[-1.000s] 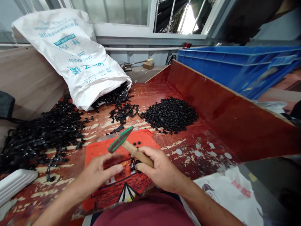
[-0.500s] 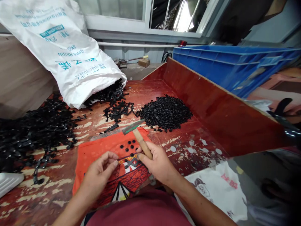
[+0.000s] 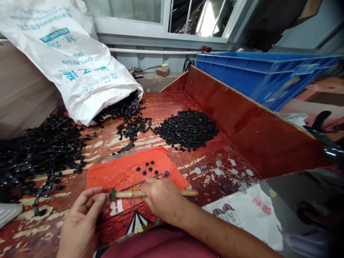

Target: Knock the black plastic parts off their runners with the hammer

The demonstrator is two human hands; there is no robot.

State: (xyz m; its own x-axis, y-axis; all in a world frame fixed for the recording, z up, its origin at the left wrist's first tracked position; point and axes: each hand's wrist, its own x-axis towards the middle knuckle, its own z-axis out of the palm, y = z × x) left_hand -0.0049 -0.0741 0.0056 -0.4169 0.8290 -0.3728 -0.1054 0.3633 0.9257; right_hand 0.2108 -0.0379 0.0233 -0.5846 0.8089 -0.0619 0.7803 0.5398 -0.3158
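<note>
My right hand grips a small hammer by its wooden handle, lying nearly level over an orange cloth. The hammer's green head points left, close to the fingertips of my left hand, which rests at the cloth's left edge with its fingers loosely apart and nothing in it. Several small black round pieces lie loose on the cloth just beyond my right hand.
A heap of small black caps lies on the worn red table. Tangled black plastic strips spread at the left, spilling from a white sack. A red wooden side wall and blue crates stand at the right.
The hammer has swung down from a raised, tilted position to nearly level, its head now at the left. My left hand has drawn back to the left and lower.
</note>
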